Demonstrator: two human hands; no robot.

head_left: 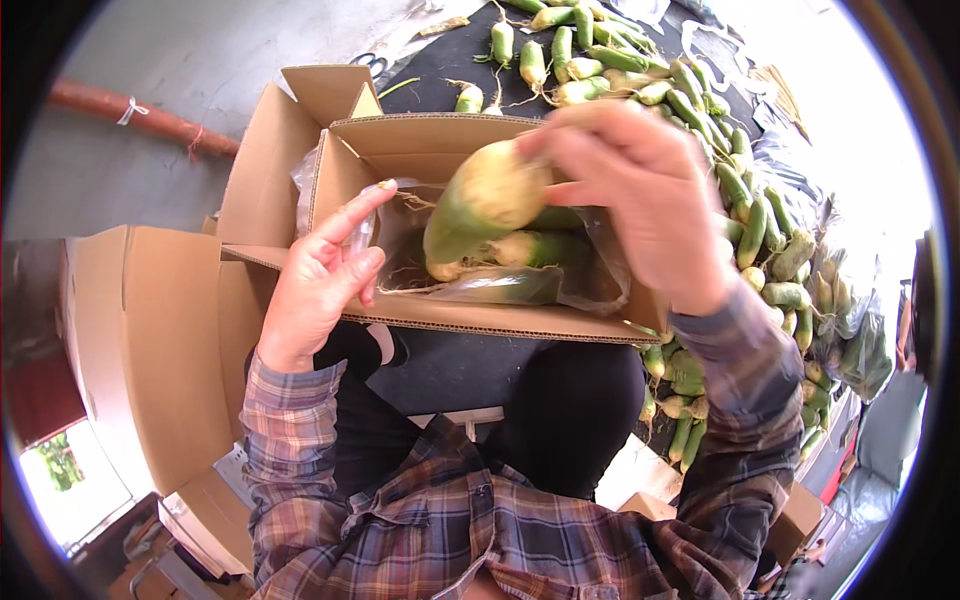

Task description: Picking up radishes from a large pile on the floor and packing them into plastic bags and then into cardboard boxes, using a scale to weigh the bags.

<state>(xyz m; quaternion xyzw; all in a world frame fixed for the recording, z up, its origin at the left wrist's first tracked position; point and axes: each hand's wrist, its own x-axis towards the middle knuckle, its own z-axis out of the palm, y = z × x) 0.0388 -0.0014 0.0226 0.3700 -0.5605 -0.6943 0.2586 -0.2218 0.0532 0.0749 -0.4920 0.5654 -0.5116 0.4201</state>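
An open cardboard box (480, 322) sits before me, lined with clear plastic (595, 285). Several green radishes with pale root ends (545, 248) lie inside it. Above them my right hand (635, 180), slightly blurred, has its fingertips closed at the pale end of a large green radish (480, 205), which hangs tilted over the box. My left hand (325, 270) is at the box's left side, index finger stretched out and thumb apart, holding nothing. The bag's edge lies close to its fingers.
A heap of green radishes (690, 95) covers a black sheet at the far side and right. More cardboard boxes (170, 340) stand at my left. Scissors (372, 62) lie beyond the box, and a reddish pipe (150, 115) runs along the left. Filled plastic bags (865, 350) are at the right.
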